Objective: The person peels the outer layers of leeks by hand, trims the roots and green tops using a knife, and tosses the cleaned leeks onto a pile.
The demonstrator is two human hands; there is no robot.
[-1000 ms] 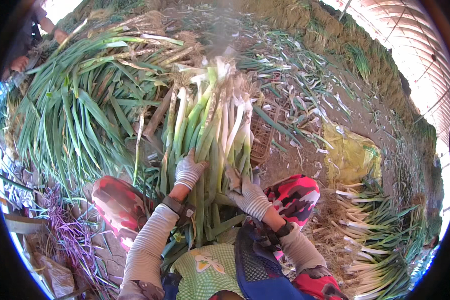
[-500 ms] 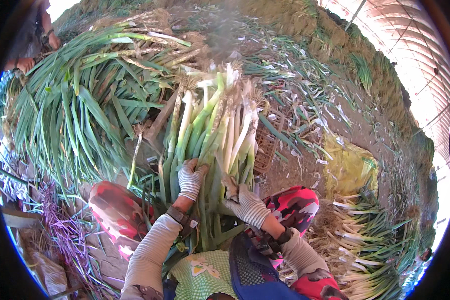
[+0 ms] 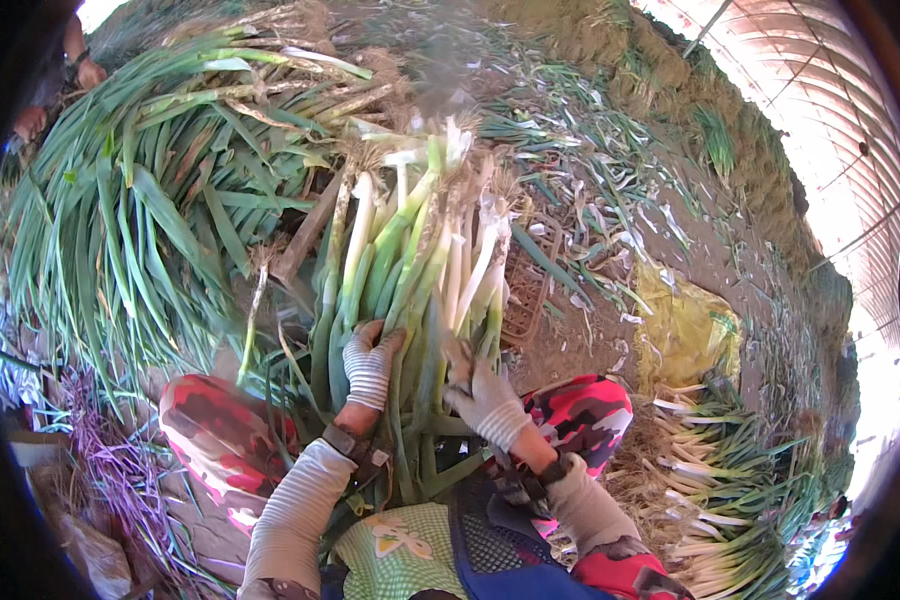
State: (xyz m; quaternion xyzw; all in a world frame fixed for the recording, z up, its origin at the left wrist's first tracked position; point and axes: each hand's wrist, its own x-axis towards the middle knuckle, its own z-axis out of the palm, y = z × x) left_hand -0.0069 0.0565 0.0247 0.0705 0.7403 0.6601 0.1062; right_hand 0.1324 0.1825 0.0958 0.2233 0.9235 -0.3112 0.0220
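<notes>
In front of me leans a thick bundle of large green onions (image 3: 420,230), white root ends pointing away and green leaves toward my lap. My left hand (image 3: 368,365), in a striped glove with bare fingertips showing, is closed round green stalks on the bundle's left side. At the bundle's right side is my right hand (image 3: 485,400), gloved too, its fingers against the leaves. Those fingers are smeared, so their grip is unclear. A brown plastic crate (image 3: 526,290) shows partly behind the bundle.
A big heap of untrimmed green onions (image 3: 150,200) lies at left, another person's hands (image 3: 32,122) beyond it. Cleaned green onions (image 3: 705,480) lie in a row at right, near a yellow sack (image 3: 685,325). Purple strings (image 3: 120,440) lie at lower left. Scraps litter the soil.
The view has shifted slightly, so most things sit a little further left. My left hand keeps its hold on the stalks. My right hand's fingers have shifted slightly and look more blurred.
</notes>
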